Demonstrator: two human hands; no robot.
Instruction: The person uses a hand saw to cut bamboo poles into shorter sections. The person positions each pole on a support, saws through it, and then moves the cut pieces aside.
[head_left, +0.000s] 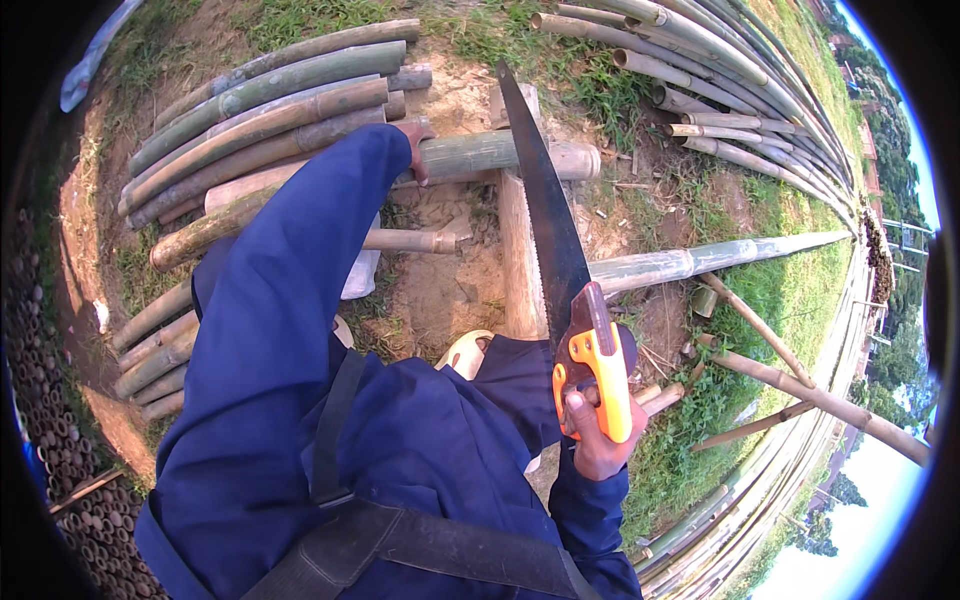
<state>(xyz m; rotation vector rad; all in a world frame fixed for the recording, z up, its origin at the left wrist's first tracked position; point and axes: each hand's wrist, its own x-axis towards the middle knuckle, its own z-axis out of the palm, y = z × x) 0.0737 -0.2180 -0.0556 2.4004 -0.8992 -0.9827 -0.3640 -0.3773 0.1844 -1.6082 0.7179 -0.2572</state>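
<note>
My right hand (600,448) is wrapped round the orange and dark handle of a hand saw (545,190). Its long dark blade points up and away from me, with the toothed edge on the left. The blade passes in front of a thick green bamboo pole (465,154), so I cannot tell whether they touch. My left hand (416,150) grips that pole from above, left of the blade, partly hidden by my blue sleeve. The pole lies across a wooden beam (520,260), its cut end sticking out to the right.
Cut bamboo lengths (270,100) lie stacked at the left. Long poles (700,50) are piled at the far right. Another long pole (700,260) stretches right from behind the saw. Crossed bamboo supports (800,385) stand at the right. Many bamboo ends (90,500) show at lower left.
</note>
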